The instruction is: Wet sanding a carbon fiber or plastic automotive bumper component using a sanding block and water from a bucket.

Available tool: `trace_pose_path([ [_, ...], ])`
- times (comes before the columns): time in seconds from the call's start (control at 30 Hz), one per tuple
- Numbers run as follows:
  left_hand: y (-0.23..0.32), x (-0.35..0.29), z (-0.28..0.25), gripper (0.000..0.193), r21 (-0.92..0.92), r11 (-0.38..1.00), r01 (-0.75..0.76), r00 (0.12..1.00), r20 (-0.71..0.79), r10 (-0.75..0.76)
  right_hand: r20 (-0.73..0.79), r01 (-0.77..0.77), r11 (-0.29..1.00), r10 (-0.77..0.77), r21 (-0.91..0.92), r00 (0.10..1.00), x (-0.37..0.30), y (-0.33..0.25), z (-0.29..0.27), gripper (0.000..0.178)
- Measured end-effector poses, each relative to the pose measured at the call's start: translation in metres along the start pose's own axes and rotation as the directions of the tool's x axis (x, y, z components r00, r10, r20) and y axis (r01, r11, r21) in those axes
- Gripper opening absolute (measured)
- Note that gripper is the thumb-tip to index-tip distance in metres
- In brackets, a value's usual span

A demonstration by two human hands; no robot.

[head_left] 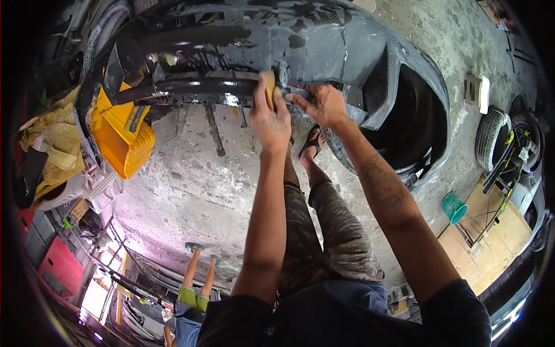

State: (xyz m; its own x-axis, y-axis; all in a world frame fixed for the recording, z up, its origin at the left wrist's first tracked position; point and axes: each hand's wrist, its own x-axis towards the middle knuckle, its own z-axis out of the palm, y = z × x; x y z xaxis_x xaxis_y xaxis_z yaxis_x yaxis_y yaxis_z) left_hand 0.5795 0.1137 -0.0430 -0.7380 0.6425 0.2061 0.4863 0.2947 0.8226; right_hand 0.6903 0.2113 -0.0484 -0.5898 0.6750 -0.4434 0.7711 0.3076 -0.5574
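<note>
A large car bumper (315, 55), grey and black with a wet-looking sheen, stretches across the top of the view. My left hand (270, 124) grips a yellow sponge-like block (270, 89) at the lower edge of the bumper's middle. Just right of it, my right hand (326, 105) has its fingers closed at that same edge, by a small grey piece that I cannot make out. A glossy black bar (219, 87) of the bumper runs left from the block. The bumper's big dark opening (407, 118) lies to the right of my right hand.
A yellow plastic bin (124, 139) stands at the left. To the right are a grey hollow block (472, 92), tires (492, 136), a green bucket (454, 208) and a wooden board (488, 248). Another person (193, 298) is at the lower left, on the concrete floor (191, 191).
</note>
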Motion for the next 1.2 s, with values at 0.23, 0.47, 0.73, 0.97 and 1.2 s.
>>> trace_pose_path([
  [0.23, -0.016, -0.058, -0.029, 0.04, -0.037, 0.997, 0.07, 0.989, 0.131, -0.064, -0.021, -0.003, 1.0, 0.003, 0.025, 1.0, -0.002, 0.004, -0.002, 0.068],
  [0.47, -0.002, -0.006, -0.005, 0.04, 0.113, 0.992, -0.064, 0.994, 0.093, 0.054, -0.007, -0.025, 0.998, 0.024, -0.056, 1.0, 0.008, 0.0, 0.001, 0.068],
  [0.73, 0.013, 0.026, -0.014, 0.039, 0.199, 0.98, -0.024, 0.98, 0.198, -0.016, 0.024, -0.051, 0.999, 0.051, 0.009, 0.998, 0.002, -0.002, -0.004, 0.066],
  [0.97, 0.039, 0.005, -0.039, 0.039, 0.226, 0.971, -0.073, 0.943, 0.332, -0.007, 0.011, 0.024, 1.0, -0.024, 0.011, 1.0, -0.003, 0.009, 0.0, 0.066],
  [1.2, 0.029, 0.029, -0.026, 0.044, 0.383, 0.906, -0.182, 0.896, 0.443, -0.007, 0.007, 0.004, 1.0, -0.004, 0.016, 1.0, -0.001, 0.009, 0.005, 0.064],
])
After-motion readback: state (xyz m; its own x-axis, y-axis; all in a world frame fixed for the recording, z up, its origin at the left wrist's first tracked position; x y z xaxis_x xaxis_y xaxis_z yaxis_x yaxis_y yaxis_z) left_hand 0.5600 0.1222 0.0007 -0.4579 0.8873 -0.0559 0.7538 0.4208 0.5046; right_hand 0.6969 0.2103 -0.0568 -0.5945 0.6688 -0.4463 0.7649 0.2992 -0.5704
